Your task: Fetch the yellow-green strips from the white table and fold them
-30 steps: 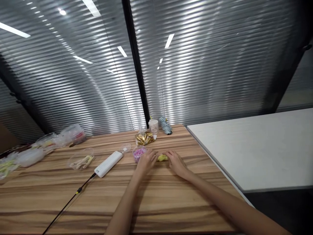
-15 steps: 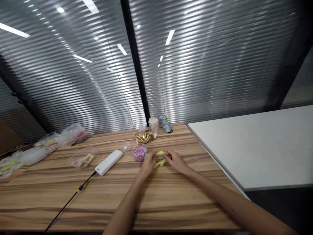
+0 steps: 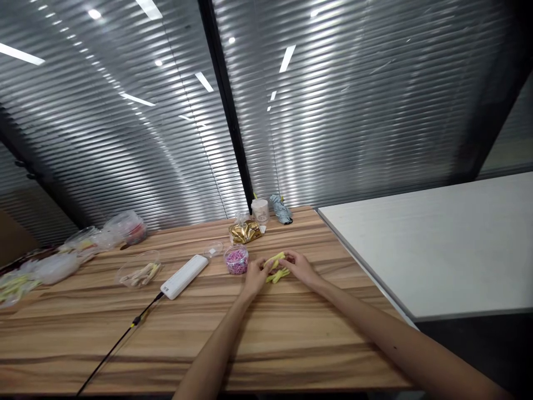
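Note:
My left hand (image 3: 255, 276) and my right hand (image 3: 300, 268) are close together over the wooden table. Between their pinched fingers they hold a soft-looking yellow strip (image 3: 275, 259), one end in each hand. Just below it, more yellow strips (image 3: 277, 276) lie crossed; whether they join the held one I cannot tell. A clear round tub of small pink and purple pieces (image 3: 236, 261) stands beside my left hand, with a clear lid (image 3: 214, 249) further left.
Behind the tub sit a gold foil packet (image 3: 245, 231), a white cup (image 3: 260, 211) and a blue-grey pouch (image 3: 282, 210). To the left lie a white power strip (image 3: 184, 276) with a black cable and a clear container of beige pieces (image 3: 141, 272). Plastic bags (image 3: 58, 268) fill the far left.
The held yellow strip shows longer and more slanted between my fingers. My hands have shifted only slightly, and the crossed strips below sit a little further right. The view has moved slightly.

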Action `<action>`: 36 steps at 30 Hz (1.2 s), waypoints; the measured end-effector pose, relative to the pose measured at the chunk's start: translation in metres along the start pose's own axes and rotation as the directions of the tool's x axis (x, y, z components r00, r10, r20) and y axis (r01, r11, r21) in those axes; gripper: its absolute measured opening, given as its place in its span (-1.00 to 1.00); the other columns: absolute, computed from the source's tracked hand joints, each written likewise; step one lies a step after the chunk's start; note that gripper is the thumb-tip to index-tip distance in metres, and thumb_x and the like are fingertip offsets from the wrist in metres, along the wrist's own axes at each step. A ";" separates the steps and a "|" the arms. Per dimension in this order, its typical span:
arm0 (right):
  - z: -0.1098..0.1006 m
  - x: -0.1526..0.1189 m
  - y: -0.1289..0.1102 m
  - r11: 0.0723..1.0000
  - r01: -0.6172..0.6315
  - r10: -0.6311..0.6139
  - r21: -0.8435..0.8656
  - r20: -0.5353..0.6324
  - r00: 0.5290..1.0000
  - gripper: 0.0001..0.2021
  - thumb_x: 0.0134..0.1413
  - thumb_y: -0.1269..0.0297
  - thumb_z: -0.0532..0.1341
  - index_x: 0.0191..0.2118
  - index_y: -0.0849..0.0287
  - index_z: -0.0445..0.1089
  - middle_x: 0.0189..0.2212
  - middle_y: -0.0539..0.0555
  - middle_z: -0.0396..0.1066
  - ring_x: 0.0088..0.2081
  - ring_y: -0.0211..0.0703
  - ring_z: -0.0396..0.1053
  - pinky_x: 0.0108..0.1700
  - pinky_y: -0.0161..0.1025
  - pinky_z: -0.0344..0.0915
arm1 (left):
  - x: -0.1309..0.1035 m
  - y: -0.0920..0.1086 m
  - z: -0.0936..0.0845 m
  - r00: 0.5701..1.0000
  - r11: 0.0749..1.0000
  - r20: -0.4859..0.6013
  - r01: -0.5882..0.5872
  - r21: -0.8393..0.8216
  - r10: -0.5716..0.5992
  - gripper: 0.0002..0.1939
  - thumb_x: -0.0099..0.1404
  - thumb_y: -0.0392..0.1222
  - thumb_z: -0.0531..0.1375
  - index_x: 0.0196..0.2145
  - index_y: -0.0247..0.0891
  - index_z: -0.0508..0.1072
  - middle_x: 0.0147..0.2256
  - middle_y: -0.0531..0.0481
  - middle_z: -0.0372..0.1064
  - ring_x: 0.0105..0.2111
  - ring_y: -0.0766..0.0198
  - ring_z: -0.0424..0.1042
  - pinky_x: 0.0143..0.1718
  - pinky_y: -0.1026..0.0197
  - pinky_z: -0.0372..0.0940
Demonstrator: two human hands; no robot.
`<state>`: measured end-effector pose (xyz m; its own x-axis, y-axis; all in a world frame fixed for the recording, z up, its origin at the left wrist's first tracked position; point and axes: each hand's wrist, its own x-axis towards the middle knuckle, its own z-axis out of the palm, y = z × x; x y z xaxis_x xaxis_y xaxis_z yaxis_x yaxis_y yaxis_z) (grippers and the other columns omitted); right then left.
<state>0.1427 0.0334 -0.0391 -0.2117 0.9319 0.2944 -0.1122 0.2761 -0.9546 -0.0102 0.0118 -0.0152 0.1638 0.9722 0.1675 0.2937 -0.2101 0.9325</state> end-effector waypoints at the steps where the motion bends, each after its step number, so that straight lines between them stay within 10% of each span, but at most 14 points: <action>1: 0.000 0.001 0.001 1.000 -0.010 0.010 0.009 -0.013 1.000 -0.74 -0.19 0.14 0.21 -0.36 0.21 0.31 -0.44 0.02 0.40 -0.39 -0.19 0.35 -0.30 -0.25 0.27 | 0.000 0.000 0.000 1.000 1.000 -0.004 0.012 -0.022 -0.012 -0.57 0.09 0.08 0.10 -0.34 -0.41 0.42 -0.42 -0.12 0.43 -0.48 0.24 0.41 -0.47 0.27 0.27; 36: -0.004 0.001 0.000 0.998 -0.021 0.026 0.059 -0.083 0.996 -0.69 -0.24 0.15 0.26 -0.34 0.20 0.26 -0.50 0.02 0.39 -0.48 -0.20 0.37 -0.38 -0.26 0.29 | -0.002 0.007 -0.006 0.983 0.997 0.182 0.049 -0.062 -0.037 -0.48 0.09 0.11 0.10 -0.24 -0.45 0.47 -0.51 -0.06 0.37 -0.55 0.37 0.23 -0.50 0.34 0.10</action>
<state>0.1461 0.0349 -0.0389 -0.1328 0.9551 0.2648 -0.1644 0.2422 -0.9562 -0.0141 0.0086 -0.0067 0.3211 0.9443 0.0716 0.2424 -0.1551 0.9577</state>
